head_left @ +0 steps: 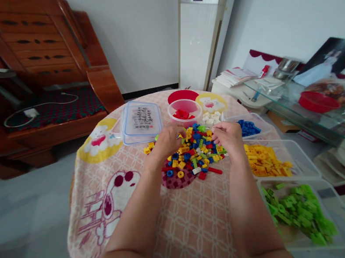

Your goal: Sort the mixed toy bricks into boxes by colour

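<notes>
A mixed pile of toy building bricks (pixel 193 154) in red, yellow, blue, green and white lies on the table. My left hand (pixel 171 139) reaches over the pile's back left part, its fingers curled down together near yellow bricks; what they hold, if anything, is hidden. At the pile's right edge, my right hand (pixel 230 135) has thumb and fingers pinched, and whatever is between them is too small to name. Just behind the hands, a round clear tub (pixel 183 102) holds red bricks (pixel 182 114). White bricks (pixel 211 118) sit in a heap beside it.
Clear boxes line the right: blue bricks (pixel 248 127), yellow bricks (pixel 266 160) and green bricks (pixel 302 208). A blue-edged lid (pixel 141 121) and a red round lid (pixel 183 95) lie at the back. A patterned cloth (pixel 191 232) covers the table. A glass shelf (pixel 309 111) stands beyond.
</notes>
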A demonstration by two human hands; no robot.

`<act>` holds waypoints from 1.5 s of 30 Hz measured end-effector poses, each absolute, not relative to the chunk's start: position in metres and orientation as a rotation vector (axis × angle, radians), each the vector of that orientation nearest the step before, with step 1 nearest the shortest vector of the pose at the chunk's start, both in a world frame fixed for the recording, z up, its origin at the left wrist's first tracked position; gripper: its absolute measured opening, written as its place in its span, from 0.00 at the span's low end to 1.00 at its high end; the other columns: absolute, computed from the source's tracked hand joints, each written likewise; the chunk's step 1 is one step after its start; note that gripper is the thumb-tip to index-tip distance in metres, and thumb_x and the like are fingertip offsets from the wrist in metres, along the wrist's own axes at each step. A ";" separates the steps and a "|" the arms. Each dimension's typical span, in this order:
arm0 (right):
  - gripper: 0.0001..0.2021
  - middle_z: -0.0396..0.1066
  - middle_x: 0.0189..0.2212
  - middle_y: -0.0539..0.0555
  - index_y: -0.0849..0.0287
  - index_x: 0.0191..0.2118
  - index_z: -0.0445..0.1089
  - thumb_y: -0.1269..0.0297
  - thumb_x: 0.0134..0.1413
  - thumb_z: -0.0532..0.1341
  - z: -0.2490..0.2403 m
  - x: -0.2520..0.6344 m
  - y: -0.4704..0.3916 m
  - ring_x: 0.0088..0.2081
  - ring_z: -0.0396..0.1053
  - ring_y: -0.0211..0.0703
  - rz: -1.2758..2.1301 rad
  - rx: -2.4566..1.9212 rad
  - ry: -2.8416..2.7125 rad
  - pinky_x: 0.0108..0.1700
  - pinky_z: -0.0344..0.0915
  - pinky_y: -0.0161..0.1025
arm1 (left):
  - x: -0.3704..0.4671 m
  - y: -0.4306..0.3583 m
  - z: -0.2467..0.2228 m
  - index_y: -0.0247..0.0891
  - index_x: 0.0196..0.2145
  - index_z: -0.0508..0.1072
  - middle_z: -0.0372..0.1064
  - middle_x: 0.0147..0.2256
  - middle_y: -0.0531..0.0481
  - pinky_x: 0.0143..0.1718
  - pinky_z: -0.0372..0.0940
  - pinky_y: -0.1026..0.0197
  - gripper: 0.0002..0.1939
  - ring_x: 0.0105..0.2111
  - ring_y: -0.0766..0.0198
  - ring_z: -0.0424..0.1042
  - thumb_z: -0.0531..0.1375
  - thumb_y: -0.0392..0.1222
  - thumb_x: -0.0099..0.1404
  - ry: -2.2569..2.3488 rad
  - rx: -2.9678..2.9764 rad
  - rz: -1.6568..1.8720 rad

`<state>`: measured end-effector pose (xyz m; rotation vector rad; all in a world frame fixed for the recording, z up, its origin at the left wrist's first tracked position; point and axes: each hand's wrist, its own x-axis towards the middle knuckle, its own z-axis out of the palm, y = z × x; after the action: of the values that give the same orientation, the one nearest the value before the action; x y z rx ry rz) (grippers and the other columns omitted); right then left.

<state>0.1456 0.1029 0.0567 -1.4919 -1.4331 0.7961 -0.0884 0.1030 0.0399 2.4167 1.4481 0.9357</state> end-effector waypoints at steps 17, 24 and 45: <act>0.13 0.82 0.42 0.65 0.60 0.43 0.82 0.57 0.57 0.70 0.068 0.103 0.084 0.50 0.79 0.55 0.339 -2.033 -2.423 0.47 0.70 0.39 | -0.104 0.101 0.051 0.38 0.39 0.82 0.81 0.43 0.44 0.52 0.69 0.55 0.11 0.46 0.55 0.77 0.59 0.39 0.63 1.696 2.211 0.992; 0.11 0.82 0.44 0.66 0.61 0.44 0.82 0.65 0.61 0.64 0.066 0.102 0.084 0.52 0.78 0.57 0.314 -2.033 -2.435 0.49 0.71 0.41 | -0.104 0.101 0.051 0.37 0.39 0.82 0.81 0.43 0.44 0.52 0.69 0.56 0.11 0.45 0.55 0.77 0.59 0.39 0.63 1.708 2.189 0.981; 0.13 0.83 0.40 0.61 0.59 0.39 0.84 0.73 0.57 0.61 0.065 0.102 0.083 0.48 0.79 0.50 0.422 -1.907 -2.454 0.47 0.68 0.35 | -0.104 0.102 0.049 0.38 0.38 0.83 0.81 0.41 0.45 0.48 0.69 0.57 0.12 0.42 0.56 0.77 0.59 0.39 0.62 1.730 2.177 0.971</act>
<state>0.1017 0.0833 0.0651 -1.9067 -2.4539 0.4219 -0.1041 0.1019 0.0491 2.1770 1.7296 0.9706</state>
